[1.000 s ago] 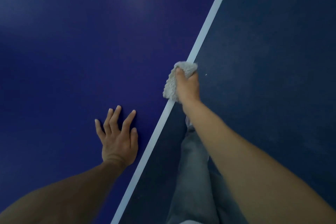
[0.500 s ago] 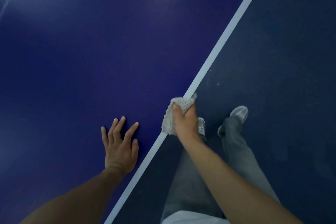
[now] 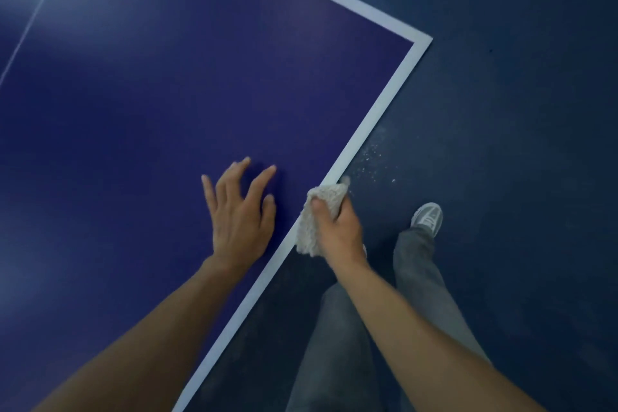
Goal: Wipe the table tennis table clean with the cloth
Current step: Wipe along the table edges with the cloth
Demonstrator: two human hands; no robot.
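Cloth (image 3: 319, 222), pale and nubbly, is sitting bunched on the white border line (image 3: 369, 129) along the right side edge of the dark blue table tennis table (image 3: 140, 117), roughly midway between the table's visible far right corner and the point where that edge is leaving the bottom of the view. At far left, a thin white line (image 3: 31, 18) is crossing the table surface. Nearer that right edge, the person's left hand (image 3: 239, 211) is lying palm down on the blue surface with fingers spread and curled around nothing, just beside the cloth but apart from it. The right hand (image 3: 337, 227) is closing its fingers around the cloth, thumb on top, and pressing it against the border line, with part of the fabric hanging over the table's edge. Beyond that edge, pale specks (image 3: 374, 160) are lying scattered on the dark blue floor (image 3: 518, 144) close to the table. Farther right, the person's legs in grey trousers (image 3: 418, 264) are standing on the floor, a grey sneaker (image 3: 427, 218) pointing away from the table's corner.
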